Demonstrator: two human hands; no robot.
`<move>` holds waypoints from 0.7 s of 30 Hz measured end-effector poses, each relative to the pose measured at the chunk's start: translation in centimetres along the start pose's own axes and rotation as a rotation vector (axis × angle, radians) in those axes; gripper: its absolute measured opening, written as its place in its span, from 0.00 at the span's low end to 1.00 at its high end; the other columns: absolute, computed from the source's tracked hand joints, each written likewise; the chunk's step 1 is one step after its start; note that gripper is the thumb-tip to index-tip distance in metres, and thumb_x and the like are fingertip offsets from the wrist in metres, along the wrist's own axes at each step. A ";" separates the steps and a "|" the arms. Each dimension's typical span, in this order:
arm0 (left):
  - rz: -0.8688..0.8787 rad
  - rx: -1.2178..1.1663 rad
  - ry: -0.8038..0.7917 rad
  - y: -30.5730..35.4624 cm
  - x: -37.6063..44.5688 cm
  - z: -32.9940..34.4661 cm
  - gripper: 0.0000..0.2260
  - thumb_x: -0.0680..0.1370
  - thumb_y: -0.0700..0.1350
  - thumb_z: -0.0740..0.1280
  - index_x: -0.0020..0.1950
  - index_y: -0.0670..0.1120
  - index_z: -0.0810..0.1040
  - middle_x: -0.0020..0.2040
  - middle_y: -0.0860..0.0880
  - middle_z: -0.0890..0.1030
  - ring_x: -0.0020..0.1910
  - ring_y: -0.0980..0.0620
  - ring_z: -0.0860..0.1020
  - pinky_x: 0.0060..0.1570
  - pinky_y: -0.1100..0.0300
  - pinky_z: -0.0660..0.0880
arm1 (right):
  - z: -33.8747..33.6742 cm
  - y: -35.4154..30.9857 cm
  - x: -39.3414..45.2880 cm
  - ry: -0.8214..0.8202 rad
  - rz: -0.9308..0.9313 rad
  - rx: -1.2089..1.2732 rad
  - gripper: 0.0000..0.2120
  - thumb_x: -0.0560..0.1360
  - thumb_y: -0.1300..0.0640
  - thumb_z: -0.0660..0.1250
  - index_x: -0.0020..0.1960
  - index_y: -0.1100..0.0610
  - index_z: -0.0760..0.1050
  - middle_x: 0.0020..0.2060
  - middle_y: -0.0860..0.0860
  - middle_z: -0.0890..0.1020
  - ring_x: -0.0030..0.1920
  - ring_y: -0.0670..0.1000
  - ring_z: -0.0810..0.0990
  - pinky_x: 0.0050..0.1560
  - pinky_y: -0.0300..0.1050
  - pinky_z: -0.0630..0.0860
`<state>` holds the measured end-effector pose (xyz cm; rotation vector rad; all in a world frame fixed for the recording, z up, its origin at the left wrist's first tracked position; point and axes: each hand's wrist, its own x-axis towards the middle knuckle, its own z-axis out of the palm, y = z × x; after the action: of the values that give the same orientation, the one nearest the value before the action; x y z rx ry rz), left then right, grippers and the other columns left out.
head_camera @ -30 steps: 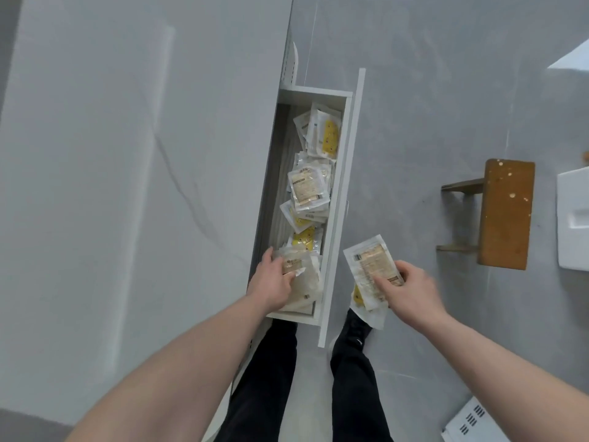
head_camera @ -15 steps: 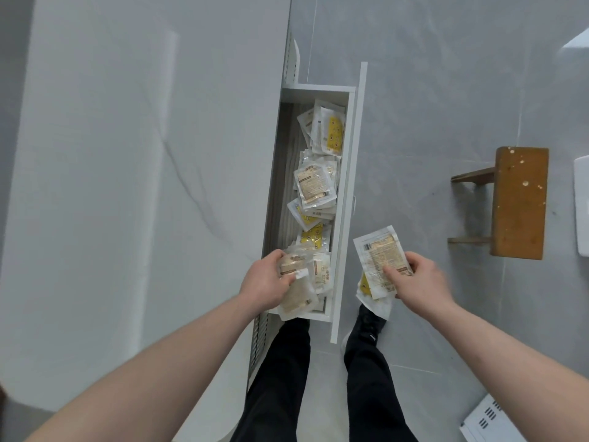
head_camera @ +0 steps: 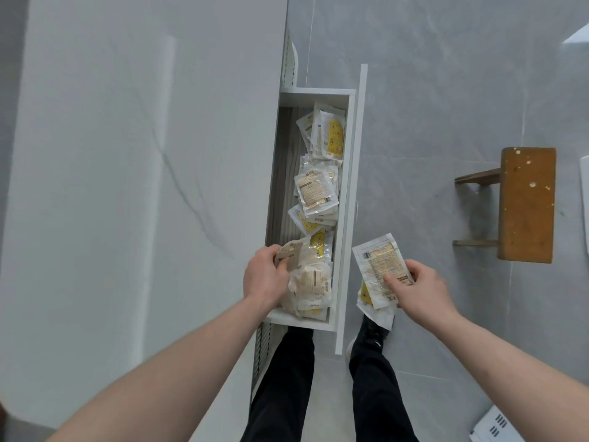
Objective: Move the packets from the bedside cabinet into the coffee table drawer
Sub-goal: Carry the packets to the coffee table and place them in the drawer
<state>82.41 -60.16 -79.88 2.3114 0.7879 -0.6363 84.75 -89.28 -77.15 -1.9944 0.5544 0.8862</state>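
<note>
A white drawer [head_camera: 349, 199] stands pulled out from the side of the grey coffee table [head_camera: 143, 186]. Several clear packets [head_camera: 315, 189] with yellow and tan contents lie along it. At its near end my left hand [head_camera: 264, 275] grips a bundle of packets [head_camera: 306, 275] inside the drawer. To the right of the drawer front, over the floor, my right hand [head_camera: 417, 288] holds a small stack of packets [head_camera: 377, 266], thumb pressed on the top one.
A small wooden stool [head_camera: 526, 202] stands on the grey tiled floor to the right. A white object [head_camera: 585, 193] shows at the right edge and a white box [head_camera: 497, 425] at the bottom right. My legs and a black shoe [head_camera: 369, 336] are below the drawer.
My left hand has drawn its bundle slightly back toward the drawer's near end. My right hand keeps its stack beside the drawer front, barely shifted.
</note>
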 end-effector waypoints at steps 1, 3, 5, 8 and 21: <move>0.002 -0.057 -0.004 -0.3 -0.2 -0.1 0.05 0.82 0.46 0.67 0.48 0.54 0.81 0.48 0.54 0.81 0.47 0.52 0.78 0.49 0.52 0.78 | 0.1 0.0 0.0 0.001 -0.001 0.008 0.06 0.79 0.53 0.73 0.51 0.41 0.79 0.46 0.37 0.85 0.48 0.43 0.85 0.51 0.54 0.86; -0.003 -0.141 -0.022 -0.4 -0.6 -0.4 0.07 0.82 0.44 0.67 0.47 0.55 0.80 0.47 0.54 0.81 0.48 0.54 0.79 0.51 0.52 0.79 | 0.3 -0.3 0.2 0.014 -0.004 0.028 0.06 0.79 0.52 0.73 0.54 0.42 0.81 0.46 0.37 0.85 0.48 0.42 0.85 0.51 0.53 0.86; -0.020 -0.211 -0.034 0.2 -0.1 -0.9 0.11 0.82 0.44 0.68 0.44 0.60 0.79 0.47 0.56 0.82 0.49 0.54 0.80 0.52 0.53 0.80 | 0.5 -0.8 0.4 0.026 -0.006 0.070 0.06 0.79 0.52 0.73 0.55 0.42 0.82 0.46 0.37 0.86 0.47 0.40 0.85 0.51 0.52 0.86; -0.047 -0.296 -0.062 2.4 2.4 -2.0 0.10 0.81 0.46 0.70 0.47 0.63 0.78 0.47 0.61 0.83 0.50 0.56 0.82 0.52 0.52 0.83 | 0.5 -1.7 1.1 0.028 -0.010 0.121 0.06 0.79 0.53 0.73 0.55 0.44 0.82 0.47 0.39 0.87 0.48 0.43 0.86 0.52 0.54 0.86; 0.068 0.076 -0.040 10.8 13.7 -3.9 0.28 0.77 0.54 0.76 0.74 0.51 0.72 0.68 0.51 0.79 0.66 0.47 0.78 0.65 0.46 0.78 | -0.7 -4.8 3.6 0.038 -0.019 0.218 0.06 0.80 0.56 0.72 0.54 0.46 0.82 0.46 0.42 0.88 0.44 0.43 0.87 0.37 0.39 0.83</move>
<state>100.17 -59.30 -81.17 2.3762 0.6751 -0.6907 90.58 -87.52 -77.03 -1.8183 0.6249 0.7446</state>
